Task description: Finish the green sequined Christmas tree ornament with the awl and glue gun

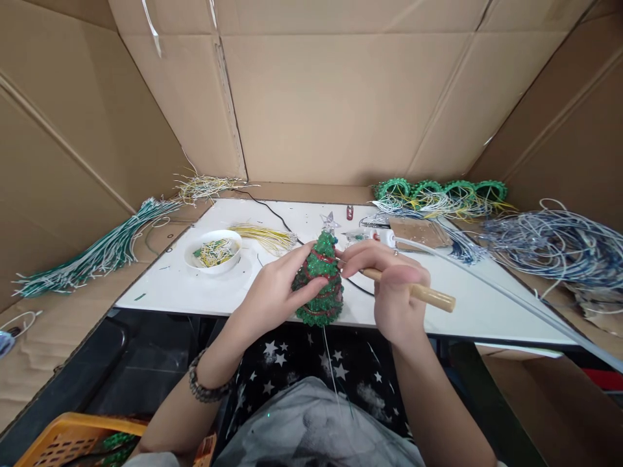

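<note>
Tree [318, 264]: a small green beaded Christmas tree with red trim, between the two hands at the near edge of a white table [165, 285]; whether its base touches the table, I cannot tell.
Star [329, 222]: clear, on the top of the tree.
Left hand [280, 282]: partly closed around the left side of the tree, thumb pressed across its front, other fingers mostly hidden behind it.
Right hand [396, 292]: just right of the tree, fingers curled round a wooden-handled tool [433, 298]; the tool's far end meets the tree's side, its tip hidden.
Thread [329, 360]: pale, hanging below the tree's base.
Bowl [237, 255]: white, left of the tree, holding short yellow, white and green pieces.
Yellow wires [267, 237]: a bundle between the bowl and the tree.
Green rings [394, 188]: a row beyond the tree, to its right, with loose wires before them.
Blue-and-white coil [555, 246]: well to the right of the tree.
Orange basket [73, 421]: nearer than the tree, far to its left.
</note>
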{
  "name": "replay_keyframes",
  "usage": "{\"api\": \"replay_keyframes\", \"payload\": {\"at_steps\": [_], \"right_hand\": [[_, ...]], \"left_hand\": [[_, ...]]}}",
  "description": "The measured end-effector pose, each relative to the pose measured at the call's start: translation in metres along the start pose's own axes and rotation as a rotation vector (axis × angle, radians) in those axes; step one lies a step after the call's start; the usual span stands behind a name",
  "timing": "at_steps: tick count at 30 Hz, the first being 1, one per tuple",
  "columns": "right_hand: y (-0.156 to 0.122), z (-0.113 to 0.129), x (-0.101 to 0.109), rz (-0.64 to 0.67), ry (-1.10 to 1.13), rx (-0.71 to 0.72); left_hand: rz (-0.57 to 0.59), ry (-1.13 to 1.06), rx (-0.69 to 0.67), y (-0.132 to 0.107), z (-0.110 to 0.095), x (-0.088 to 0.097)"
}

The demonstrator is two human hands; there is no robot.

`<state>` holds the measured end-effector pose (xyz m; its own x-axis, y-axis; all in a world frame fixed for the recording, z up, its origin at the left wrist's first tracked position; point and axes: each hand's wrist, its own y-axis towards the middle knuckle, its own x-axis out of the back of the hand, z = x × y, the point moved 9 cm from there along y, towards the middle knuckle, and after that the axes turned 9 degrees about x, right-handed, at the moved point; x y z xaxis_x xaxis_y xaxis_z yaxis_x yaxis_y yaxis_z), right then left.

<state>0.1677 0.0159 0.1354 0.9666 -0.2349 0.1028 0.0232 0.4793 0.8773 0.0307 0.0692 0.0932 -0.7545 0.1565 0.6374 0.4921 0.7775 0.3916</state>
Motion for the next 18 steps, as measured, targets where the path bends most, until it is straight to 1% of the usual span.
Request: {"api": "replay_keyframes", "payload": {"at_steps": [2, 7, 12, 15, 18], "right_hand": [[0.0, -0.002, 0.001, -0.014, 0.016, -0.002], [0.001, 0.0, 0.0, -0.007, -0.022, -0.008], [0.003, -0.003, -0.001, -0.032, 0.027, -0.046], [0.002, -0.012, 0.0, -0.083, 0.096, -0.117], [-0.001, -0.027, 0.001, -0.14, 0.156, -0.246]], "left_hand": [[0.007, -0.009, 0.001, 0.0, 0.0, 0.0], [-0.011, 0.01, -0.001, 0.0, 0.001, 0.0], [-0.013, 0.004, -0.012, -0.001, 0.002, 0.0], [-0.005, -0.011, -0.018, 0.0, 0.001, 0.0], [0.004, -0.018, -0.006, 0.001, 0.0, 0.0]]}}
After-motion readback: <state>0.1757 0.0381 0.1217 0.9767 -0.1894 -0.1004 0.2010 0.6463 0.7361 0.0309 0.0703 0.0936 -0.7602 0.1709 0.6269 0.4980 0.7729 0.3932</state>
